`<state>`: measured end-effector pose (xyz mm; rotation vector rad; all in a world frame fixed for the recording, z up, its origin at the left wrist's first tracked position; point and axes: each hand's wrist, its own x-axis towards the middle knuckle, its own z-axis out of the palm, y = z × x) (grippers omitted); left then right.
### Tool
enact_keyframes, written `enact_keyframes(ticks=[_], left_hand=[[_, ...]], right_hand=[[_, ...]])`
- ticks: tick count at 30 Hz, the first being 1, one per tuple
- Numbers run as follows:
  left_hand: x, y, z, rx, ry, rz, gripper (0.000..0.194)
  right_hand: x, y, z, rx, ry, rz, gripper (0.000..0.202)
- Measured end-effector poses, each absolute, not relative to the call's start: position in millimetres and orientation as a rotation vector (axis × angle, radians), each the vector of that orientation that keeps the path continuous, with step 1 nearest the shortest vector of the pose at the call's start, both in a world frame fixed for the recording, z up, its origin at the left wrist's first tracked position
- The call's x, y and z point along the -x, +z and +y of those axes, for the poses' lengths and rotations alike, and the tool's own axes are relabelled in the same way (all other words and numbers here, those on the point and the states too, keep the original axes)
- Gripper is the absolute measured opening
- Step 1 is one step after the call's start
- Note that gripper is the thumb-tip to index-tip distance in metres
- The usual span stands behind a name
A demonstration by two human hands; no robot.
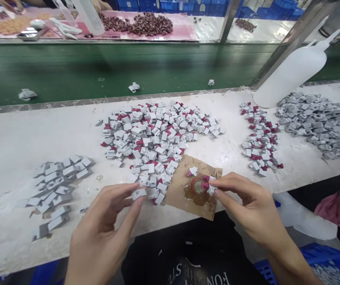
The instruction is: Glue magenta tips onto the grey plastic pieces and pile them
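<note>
Between the thumb and fingers of my left hand [104,225] is a small grey plastic block [139,193]. My right hand [247,202] pinches a grey-and-maroon plastic piece [211,186], its maroon end over a small red-rimmed cap [198,185] of clear liquid. That cap sits on a wet piece of cardboard [177,186], where another grey-and-maroon piece [192,171] lies behind it. Beyond my hands spreads a large pile of grey and maroon pieces [152,134]. A group of plain grey blocks [57,178] lies to the left of my left hand.
A green conveyor belt [78,67] with a few pieces on it runs behind the white table [39,130]. At right stand a white squeeze bottle [291,73], a strip of grey-and-maroon pieces [261,138] and a grey heap [318,122]. A blue crate [327,253] is below the table.
</note>
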<state>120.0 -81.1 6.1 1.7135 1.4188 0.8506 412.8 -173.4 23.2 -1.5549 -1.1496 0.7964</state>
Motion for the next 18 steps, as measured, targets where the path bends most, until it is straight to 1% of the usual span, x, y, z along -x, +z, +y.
enact_keyframes(ticks=[2, 5, 9, 14, 18], left_hand=[[-142.4, 16.8, -79.9, -1.531, 0.868, 1.320, 0.030], [-180.2, 30.9, -71.6, -1.318, 0.778, 1.086, 0.030], [-219.2, 40.8, -61.6, -1.165, 0.686, 0.824, 0.019], [-234.4, 43.0, -60.0, -1.141, 0.680, 0.802, 0.015], [-234.4, 40.8, -59.7, -1.162, 0.658, 0.813, 0.016]], right_hand=[[-413.9, 24.8, -169.9, 1.470, 0.889, -1.035, 0.013], [-413.1, 24.6, -163.8, 1.292, 1.047, -0.874, 0.016], [-411.2, 20.7, -157.1, 1.189, 1.074, -0.803, 0.016], [-411.5, 19.4, -152.4, 1.192, 1.016, -0.809, 0.013], [-412.6, 24.5, -152.4, 1.209, 1.004, -0.875, 0.017]])
